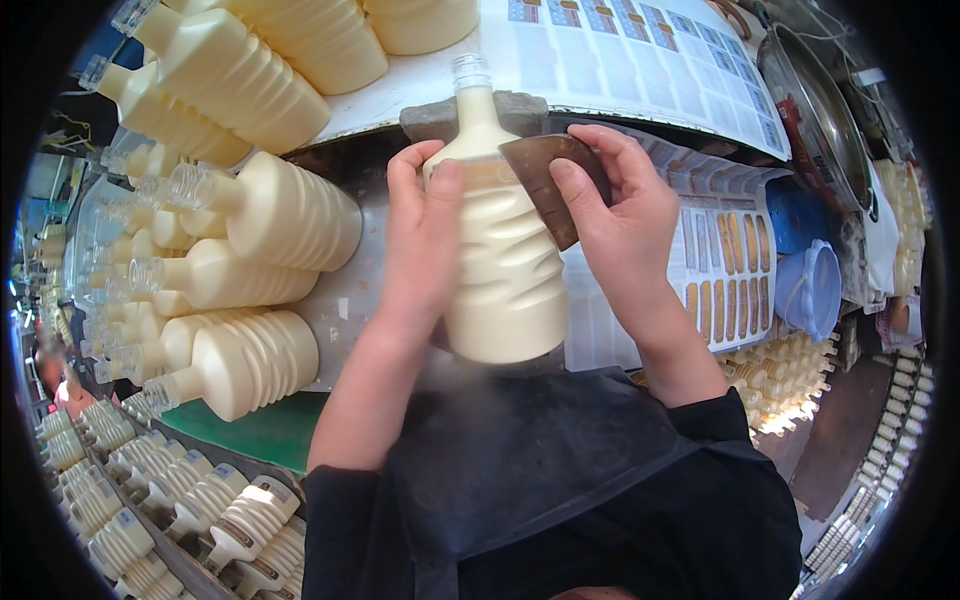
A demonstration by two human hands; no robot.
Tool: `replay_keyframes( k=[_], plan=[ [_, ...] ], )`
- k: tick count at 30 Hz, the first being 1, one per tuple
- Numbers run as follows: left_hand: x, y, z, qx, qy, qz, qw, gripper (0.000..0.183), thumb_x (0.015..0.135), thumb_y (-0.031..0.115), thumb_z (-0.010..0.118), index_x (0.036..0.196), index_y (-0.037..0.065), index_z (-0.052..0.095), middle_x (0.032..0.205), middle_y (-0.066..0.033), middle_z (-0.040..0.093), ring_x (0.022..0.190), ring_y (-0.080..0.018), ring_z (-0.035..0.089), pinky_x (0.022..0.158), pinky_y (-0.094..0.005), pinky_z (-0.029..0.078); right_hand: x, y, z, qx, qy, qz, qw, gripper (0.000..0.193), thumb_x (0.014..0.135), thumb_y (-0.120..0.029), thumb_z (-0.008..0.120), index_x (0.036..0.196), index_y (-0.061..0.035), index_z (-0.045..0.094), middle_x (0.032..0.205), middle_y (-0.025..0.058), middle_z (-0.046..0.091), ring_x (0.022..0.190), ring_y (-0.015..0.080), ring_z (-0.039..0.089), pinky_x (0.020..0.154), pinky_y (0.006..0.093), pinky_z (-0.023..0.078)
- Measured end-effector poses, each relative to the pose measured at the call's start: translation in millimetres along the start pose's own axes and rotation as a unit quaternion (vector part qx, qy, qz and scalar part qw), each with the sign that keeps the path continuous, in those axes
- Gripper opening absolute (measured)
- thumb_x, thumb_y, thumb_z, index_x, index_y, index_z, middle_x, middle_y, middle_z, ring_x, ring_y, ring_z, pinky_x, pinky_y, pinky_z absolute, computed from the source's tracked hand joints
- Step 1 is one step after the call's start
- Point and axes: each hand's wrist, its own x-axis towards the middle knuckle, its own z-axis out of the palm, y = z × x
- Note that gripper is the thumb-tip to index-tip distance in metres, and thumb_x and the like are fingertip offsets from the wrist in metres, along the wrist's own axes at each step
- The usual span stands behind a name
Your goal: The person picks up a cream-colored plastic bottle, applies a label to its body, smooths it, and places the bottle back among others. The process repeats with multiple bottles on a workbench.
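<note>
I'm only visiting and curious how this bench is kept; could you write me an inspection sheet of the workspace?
Surface: grey worktop with small pale specks.
Things in hand: ribbed cream bottle, clear-necked; brown piece with a curved edge.
Hands: left hand holds the bottle's side; right hand pinches the brown piece over its shoulder.
Clutter: grouped bottles at left; printed sheets and blue bucket at right.
Cables: thin strands at upper right, purpose unclear.
Surroundings: bottle rows lower left; metal basin upper right.

Brightly lit — left hand (422, 232) slightly blurred, edges curved, corners black.
</note>
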Motion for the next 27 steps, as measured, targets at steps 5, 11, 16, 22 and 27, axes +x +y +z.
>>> replay_keyframes(
  k=[5,11,16,22,27],
  plan=[
    [1.8,-5.1,-7.6,-0.073,-0.023,-0.030,0.997,0.046,0.111,0.040,0.048,0.139,0.003,0.046,0.125,-0.0106,0.061,0.114,-0.0148,0.057,0.102,-0.0313,0.046,10.9,21.1,-10.0,0.041,0.003,0.033,0.999,0.029,0.094,-0.008,0.074,0.121,-0.0004,0.067,0.103,0.0052,0.072,0.090,0.0092,0.064,0.082,0.0257,0.053],
    [6.7,-15.1,-13.6,-0.188,-0.019,-0.066,0.980,0.046,0.114,0.037,0.038,0.140,0.001,0.052,0.133,-0.0114,0.063,0.120,-0.0185,0.061,0.107,-0.0353,0.048,9.8,20.1,-10.5,0.177,-0.040,0.017,0.983,0.025,0.095,-0.003,0.072,0.119,-0.0023,0.067,0.109,0.0035,0.070,0.096,0.0090,0.064,0.086,0.0249,0.053],
    [7.3,-12.5,-14.0,-0.256,-0.021,-0.141,0.956,0.059,0.113,0.050,0.032,0.141,0.001,0.052,0.136,-0.0124,0.063,0.123,-0.0203,0.060,0.109,-0.0374,0.046,23.5,14.8,-9.0,-0.005,0.018,-0.036,0.999,0.019,0.097,-0.006,0.069,0.115,-0.0004,0.068,0.101,0.0032,0.071,0.091,0.0115,0.065,0.082,0.0270,0.053],
    [0.2,-3.7,-7.3,-0.284,-0.071,-0.085,0.952,0.063,0.111,0.055,0.033,0.141,0.002,0.050,0.132,-0.0121,0.063,0.123,-0.0197,0.059,0.110,-0.0365,0.045,24.5,10.4,-9.2,0.077,-0.144,0.134,0.977,0.031,0.103,-0.031,0.063,0.110,-0.0014,0.068,0.095,0.0020,0.068,0.091,0.0081,0.060,0.082,0.0256,0.049],
    [4.8,-8.8,-6.2,-0.128,-0.038,-0.065,0.989,0.052,0.114,0.043,0.034,0.142,0.002,0.052,0.131,-0.0114,0.064,0.120,-0.0188,0.061,0.106,-0.0358,0.048,16.7,18.4,12.2,0.134,-0.167,0.186,0.959,0.034,0.100,-0.032,0.067,0.114,-0.0012,0.067,0.097,0.0045,0.069,0.090,0.0087,0.061,0.082,0.0262,0.051]
  ],
)
